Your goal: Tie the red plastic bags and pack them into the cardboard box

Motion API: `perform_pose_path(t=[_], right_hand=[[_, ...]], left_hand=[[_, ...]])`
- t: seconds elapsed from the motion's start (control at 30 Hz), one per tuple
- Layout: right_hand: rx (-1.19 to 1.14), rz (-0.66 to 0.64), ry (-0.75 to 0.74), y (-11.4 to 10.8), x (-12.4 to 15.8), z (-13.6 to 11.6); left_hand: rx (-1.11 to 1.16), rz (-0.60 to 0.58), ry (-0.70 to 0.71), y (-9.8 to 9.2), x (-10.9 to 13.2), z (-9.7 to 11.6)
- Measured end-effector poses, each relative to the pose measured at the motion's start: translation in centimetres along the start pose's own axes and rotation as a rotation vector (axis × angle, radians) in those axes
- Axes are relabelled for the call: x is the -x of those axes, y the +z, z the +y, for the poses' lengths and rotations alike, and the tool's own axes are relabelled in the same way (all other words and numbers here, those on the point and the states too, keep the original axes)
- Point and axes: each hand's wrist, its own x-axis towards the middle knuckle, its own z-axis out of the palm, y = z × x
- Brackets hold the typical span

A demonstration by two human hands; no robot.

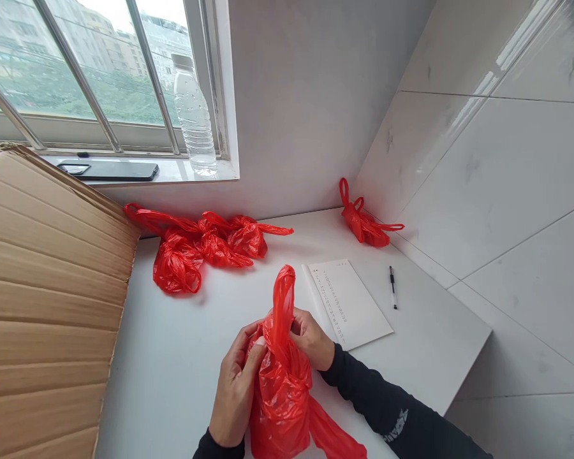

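A red plastic bag [284, 398] is between my two hands at the front of the white table [172, 357]. One handle loop of it stands up, and another length trails to the lower right. My left hand [239, 376] grips the bag's left side, thumb in front. On the other side, my right hand [310, 338] pinches the plastic near the base of the upright loop; its fingertips are partly hidden behind the bag. What the bag contains cannot be seen.
Several knotted red bags [210, 245] lie at the back left, and another red bag [368, 223] at the back right. A notebook [351, 303] and a pen [393, 287] are to the right. Cardboard [48, 306] borders the left. A bottle [194, 118] and phone [119, 170] occupy the windowsill.
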Motion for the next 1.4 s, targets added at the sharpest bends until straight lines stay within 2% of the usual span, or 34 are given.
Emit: perform_pose_path(t=[0.17,0.4,0.73,0.9,1.1,1.4], right_hand=[[-0.015,0.001,-0.012,0.0,0.0,-0.1],[-0.029,0.021,-0.006,-0.2,-0.2,0.2],[-0.059,0.016,-0.029,-0.2,-0.1,0.4],[-0.063,0.018,-0.041,-0.3,-0.1,0.6],[-0.056,0.038,-0.055,-0.5,-0.1,0.9],[-0.100,0.088,-0.073,-0.6,-0.1,0.6]], left_hand=[[-0.020,0.038,0.008,-0.1,0.0,-0.1],[0.063,0.062,-0.063,0.3,0.0,-0.5],[0.107,0.172,-0.116,1.6,0.6,0.8],[0.083,0.182,-0.073,1.5,0.5,0.5],[-0.005,0.121,-0.044,0.7,0.1,-0.3],[-0.003,0.033,-0.045,0.1,-0.2,-0.8]])
